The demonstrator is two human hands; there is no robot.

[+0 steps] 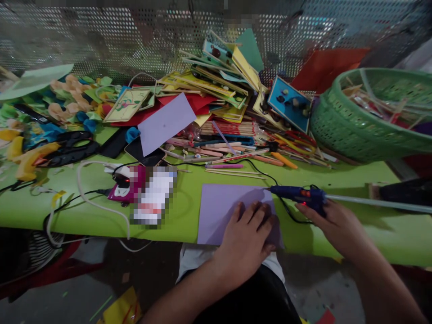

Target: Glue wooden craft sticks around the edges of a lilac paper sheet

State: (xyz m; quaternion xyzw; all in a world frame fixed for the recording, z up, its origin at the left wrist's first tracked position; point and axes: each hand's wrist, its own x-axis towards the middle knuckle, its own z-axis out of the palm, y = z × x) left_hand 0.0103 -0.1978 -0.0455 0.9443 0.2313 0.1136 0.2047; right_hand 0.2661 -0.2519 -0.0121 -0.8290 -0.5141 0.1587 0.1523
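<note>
My left hand (248,236) lies flat, fingers stretched out, on a lilac sheet of paper (222,211) at the near edge of the green table (101,211). Just right of the sheet, my right hand (332,220) is wrapped round a blue glue gun (300,195). The gun's nozzle points left and touches the paper's upper right corner. A clear glue stick (378,203) sticks out of the gun's back to the right. A black cord (266,177) runs from the gun across the table.
A green plastic basket (357,126) of sticks stands at the right. Piled coloured cards, framed crafts and pencils (229,94) fill the back. Another lilac sheet (165,123), black scissors (72,146), a yellow glue gun (29,159) and white cables (87,198) lie at the left.
</note>
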